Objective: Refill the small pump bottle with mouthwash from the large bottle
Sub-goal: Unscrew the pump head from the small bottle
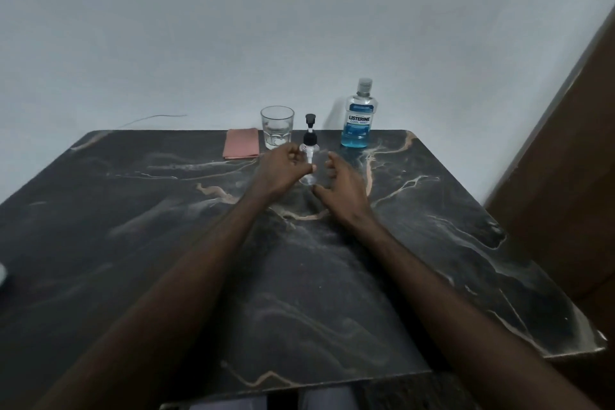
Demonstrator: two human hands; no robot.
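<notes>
The small clear pump bottle [310, 156] with a black pump head stands upright on the dark marble table [166, 226], toward the far middle. My left hand [283, 171] grips its lower body from the left, fingers curled beside it and the thumb across its front. My right hand [344, 190] hovers just to the right of the bottle, fingers loosely curled, a small gap between it and the bottle. The large mouthwash bottle [358, 120], part full of blue liquid and capped, stands at the far edge to the right, apart from both hands.
An empty drinking glass [277, 126] stands just left of the pump bottle at the far edge. A folded pink cloth [242, 142] lies left of the glass. A pale wall rises behind the table and a brown panel [565, 193] stands on the right.
</notes>
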